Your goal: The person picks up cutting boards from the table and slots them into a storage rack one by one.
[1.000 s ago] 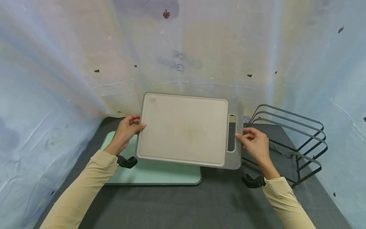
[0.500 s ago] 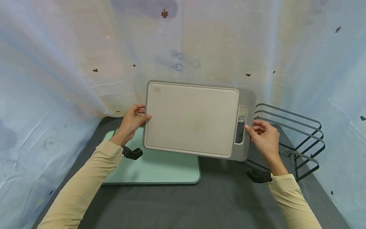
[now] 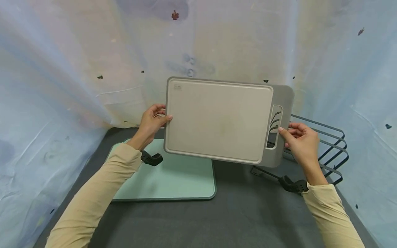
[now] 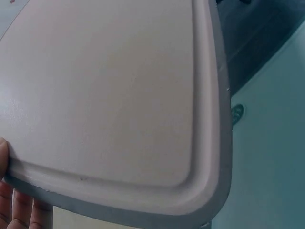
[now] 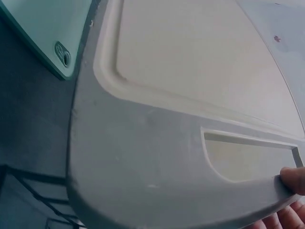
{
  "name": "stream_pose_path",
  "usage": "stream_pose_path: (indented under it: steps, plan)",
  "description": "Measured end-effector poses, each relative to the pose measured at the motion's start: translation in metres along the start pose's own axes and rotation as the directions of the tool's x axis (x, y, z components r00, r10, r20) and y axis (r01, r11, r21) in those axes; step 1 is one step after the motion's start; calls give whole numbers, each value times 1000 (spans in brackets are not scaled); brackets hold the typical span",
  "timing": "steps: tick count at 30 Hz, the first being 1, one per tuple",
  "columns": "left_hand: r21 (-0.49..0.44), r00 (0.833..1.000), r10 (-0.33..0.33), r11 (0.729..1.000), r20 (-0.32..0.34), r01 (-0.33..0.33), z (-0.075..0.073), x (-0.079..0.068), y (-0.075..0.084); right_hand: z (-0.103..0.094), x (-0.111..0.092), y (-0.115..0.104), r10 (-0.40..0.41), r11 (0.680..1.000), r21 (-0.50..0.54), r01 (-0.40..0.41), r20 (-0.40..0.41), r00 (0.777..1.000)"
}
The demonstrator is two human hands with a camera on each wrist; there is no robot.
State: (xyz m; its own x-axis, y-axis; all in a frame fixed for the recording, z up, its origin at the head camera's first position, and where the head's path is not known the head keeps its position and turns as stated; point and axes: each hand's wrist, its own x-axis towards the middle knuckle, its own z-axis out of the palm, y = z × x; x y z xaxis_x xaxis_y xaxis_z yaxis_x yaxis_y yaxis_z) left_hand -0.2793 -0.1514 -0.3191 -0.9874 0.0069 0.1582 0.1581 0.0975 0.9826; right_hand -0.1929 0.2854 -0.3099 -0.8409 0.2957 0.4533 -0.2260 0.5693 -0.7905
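A beige cutting board (image 3: 217,120) with a grey rim and a slotted grey handle end hangs raised and tilted in the head view. My left hand (image 3: 152,120) pinches its left edge, thumb on the face and fingers behind. At the other end my right hand (image 3: 302,139) grips the grey handle strip beside the slot, thumb on the front. In the right wrist view the handle slot (image 5: 248,160) shows close to that thumb. The left wrist view shows a corner of the board (image 4: 119,95) with its groove, and fingers curled under the edge.
A mint green cutting board (image 3: 173,182) lies on the dark grey table (image 3: 192,224) below and left of the raised one. A black wire rack (image 3: 333,144) stands at the right, partly hidden behind the board and right hand. A pale curtain (image 3: 77,51) surrounds the table.
Both hands have carried the beige cutting board up and to the right, so it now overlaps the rack. More of the mint green board shows. The grip looks the same.
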Motion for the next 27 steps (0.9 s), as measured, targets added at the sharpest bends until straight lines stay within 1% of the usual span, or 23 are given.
stream_pose_path:
  steps: [2,5,9,15,20,23,27]
  plan:
    - [-10,1000,4,1000,-3,-4,6,2,4,-5,2,-1,4,1000,-2,-4,-10,1000]
    - [-30,1000,18,999,-12,-18,14,7,9,-14,4,-4,-11,1000,-13,10,-34,999]
    - [-49,998,50,997,-23,-51,25,13,16,-25,5,-8,-32,999,-28,30,-70,997]
    - [-82,994,113,990,-13,-114,41,19,26,-41,10,-10,-9,1000,1,10,-114,993]
    - [-107,986,166,980,-26,-168,49,22,31,-48,14,-11,0,1000,30,4,-146,989]
    - [-147,981,191,970,-23,-193,53,24,32,-52,18,-13,-1,998,58,10,-160,987]
    - [-186,977,213,959,-17,-212,60,27,33,-59,22,-16,-12,998,61,23,-177,984]
